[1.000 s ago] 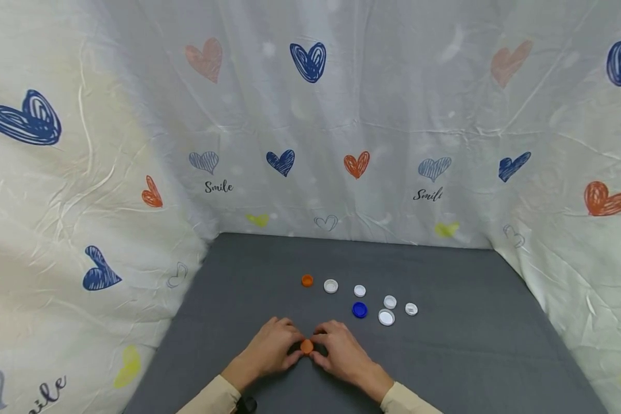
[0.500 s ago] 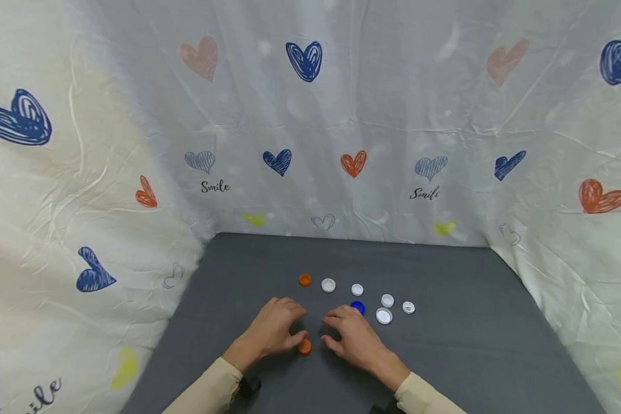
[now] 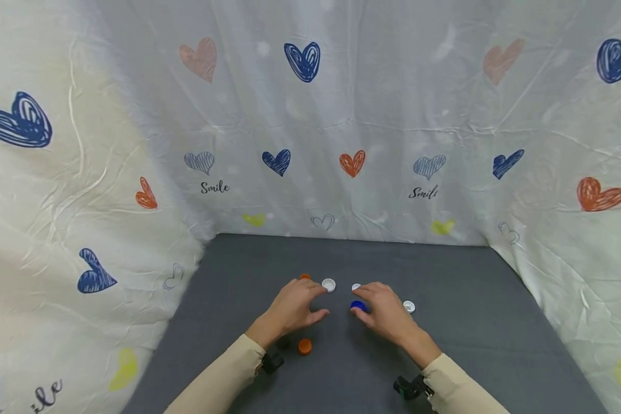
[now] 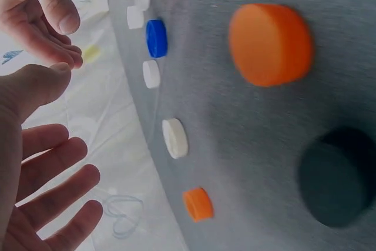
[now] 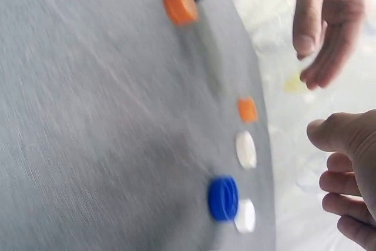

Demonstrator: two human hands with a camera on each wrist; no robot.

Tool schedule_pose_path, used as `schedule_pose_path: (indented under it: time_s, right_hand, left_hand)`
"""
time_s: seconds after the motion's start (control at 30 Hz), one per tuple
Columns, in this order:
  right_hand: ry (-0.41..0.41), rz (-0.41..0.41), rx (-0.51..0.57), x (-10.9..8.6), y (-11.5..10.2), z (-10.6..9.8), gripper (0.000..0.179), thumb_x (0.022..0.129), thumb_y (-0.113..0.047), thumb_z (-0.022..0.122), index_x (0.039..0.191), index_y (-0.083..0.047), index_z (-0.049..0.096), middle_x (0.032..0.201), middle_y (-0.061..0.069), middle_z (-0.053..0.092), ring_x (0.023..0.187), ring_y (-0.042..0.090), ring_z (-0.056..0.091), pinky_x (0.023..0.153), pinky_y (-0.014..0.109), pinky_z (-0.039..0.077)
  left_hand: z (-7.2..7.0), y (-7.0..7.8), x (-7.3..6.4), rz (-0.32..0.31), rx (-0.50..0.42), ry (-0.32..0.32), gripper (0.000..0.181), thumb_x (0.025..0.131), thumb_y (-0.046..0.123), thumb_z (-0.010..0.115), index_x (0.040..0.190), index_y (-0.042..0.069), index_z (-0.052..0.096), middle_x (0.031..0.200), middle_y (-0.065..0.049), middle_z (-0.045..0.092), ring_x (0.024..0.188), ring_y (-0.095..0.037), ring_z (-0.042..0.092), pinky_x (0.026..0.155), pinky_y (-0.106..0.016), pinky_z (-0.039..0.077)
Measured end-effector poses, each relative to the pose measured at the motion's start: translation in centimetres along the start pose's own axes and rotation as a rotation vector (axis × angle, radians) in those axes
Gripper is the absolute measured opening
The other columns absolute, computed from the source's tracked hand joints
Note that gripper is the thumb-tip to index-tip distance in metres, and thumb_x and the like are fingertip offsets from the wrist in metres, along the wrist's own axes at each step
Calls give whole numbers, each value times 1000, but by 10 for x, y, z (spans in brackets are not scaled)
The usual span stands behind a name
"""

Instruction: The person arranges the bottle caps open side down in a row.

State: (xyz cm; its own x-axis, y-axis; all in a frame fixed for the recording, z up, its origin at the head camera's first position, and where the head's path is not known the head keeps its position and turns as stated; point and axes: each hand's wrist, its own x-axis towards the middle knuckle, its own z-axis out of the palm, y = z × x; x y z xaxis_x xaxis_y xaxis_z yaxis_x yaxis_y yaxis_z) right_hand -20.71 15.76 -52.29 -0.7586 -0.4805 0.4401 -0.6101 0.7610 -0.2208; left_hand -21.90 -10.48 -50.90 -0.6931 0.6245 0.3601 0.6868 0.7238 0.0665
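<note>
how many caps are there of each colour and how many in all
white caps: 5
orange caps: 2
blue cap: 1
black cap: 1
total: 9

The blue cap (image 4: 156,38) looks plastic, the tabletop (image 3: 460,322) matt, the curtain (image 3: 321,115) faintly glossy

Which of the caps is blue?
The round blue plastic cap. It is the only blue one; the others are round white plastic caps, round orange plastic caps and a round black plastic cap.
</note>
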Motion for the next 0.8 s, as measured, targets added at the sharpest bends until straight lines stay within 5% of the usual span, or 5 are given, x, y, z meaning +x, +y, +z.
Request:
schedule_pose_path:
  time_s: [0.27,0.8]
  right_hand:
    - [-39,62,-33,-4,21,-15,43,82,-32,84,118,-11,74,115,4,73,110,25,66,94,49,53]
    - [-66,98,-22,-10,40,0,45,80,-31,85,117,-8,74,113,7,73,109,26,66,92,47,54]
  left_hand:
    - [10,9,26,-19,20,-37,50,84,50,77,120,17,73,115,3,73,106,-15,68,91,-34,56]
    - [36,19,52,8,63,-121,48,83,49,79,118,17,75,110,4,75,102,-16,67,88,-36,56]
